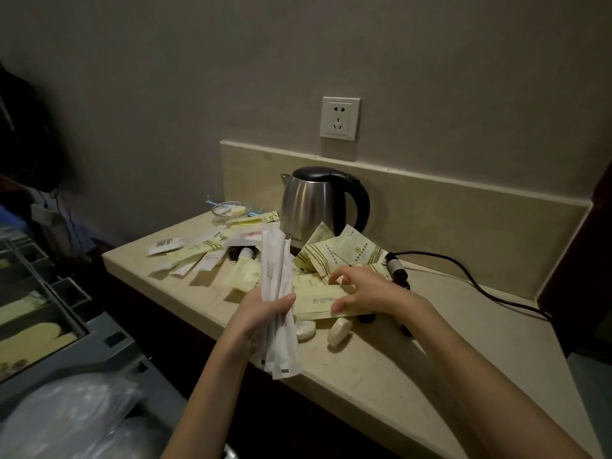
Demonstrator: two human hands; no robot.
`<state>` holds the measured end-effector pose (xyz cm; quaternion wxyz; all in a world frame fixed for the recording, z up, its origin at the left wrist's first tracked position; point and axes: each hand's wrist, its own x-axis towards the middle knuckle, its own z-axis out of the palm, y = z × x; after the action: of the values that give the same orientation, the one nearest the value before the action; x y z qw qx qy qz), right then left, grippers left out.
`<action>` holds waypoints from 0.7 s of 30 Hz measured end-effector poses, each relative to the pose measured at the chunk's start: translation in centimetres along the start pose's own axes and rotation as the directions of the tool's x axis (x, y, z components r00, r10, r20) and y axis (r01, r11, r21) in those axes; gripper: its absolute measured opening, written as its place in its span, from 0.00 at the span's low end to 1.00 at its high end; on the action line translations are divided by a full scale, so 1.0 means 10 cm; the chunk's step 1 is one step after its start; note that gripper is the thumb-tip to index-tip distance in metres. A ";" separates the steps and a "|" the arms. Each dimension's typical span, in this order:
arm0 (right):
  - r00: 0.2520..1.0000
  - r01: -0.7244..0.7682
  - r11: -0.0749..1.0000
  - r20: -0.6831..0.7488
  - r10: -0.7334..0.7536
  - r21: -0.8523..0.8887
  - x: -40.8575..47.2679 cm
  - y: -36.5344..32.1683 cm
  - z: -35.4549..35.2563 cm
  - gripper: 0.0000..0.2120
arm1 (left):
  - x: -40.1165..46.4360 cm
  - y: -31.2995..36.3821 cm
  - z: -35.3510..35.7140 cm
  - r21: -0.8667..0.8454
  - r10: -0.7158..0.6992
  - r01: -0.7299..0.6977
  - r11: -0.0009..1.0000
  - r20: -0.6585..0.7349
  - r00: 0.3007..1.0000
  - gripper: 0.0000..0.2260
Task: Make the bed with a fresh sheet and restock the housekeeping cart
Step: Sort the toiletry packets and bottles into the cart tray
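My left hand [265,318] grips a bundle of long white sachets [277,283], held upright above the beige counter [381,369]. My right hand [359,289] lies on a long pale-yellow packet [314,301] on the counter, thumb and fingers pinching its right end. Around it lie several more yellow amenity packets [334,256], white sachets [195,256] and two small wrapped soaps [338,331]. The grey housekeeping cart [99,342] with its tray compartments stands at the left, beside the counter.
A steel electric kettle [311,200] stands at the back of the counter, its black cord [463,270] trailing right. A small glass dish [230,209] sits behind the packets. A wall socket [340,118] is above. Clear plastic bags [66,419] lie on the cart.
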<state>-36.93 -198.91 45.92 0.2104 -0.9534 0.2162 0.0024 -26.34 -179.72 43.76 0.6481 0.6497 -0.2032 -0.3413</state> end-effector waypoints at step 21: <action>0.902 0.220 0.881 -0.431 -0.021 0.418 -0.17 -0.57 -0.03 0.08 | -0.03 0.14 0.62 -0.504 0.089 -0.205 0.839 -0.243 0.966 0.21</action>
<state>-36.17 -193.67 48.60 0.3775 -0.8672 0.1890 -0.2640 -30.73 -183.98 45.64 0.8427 0.4629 -0.0823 -0.2622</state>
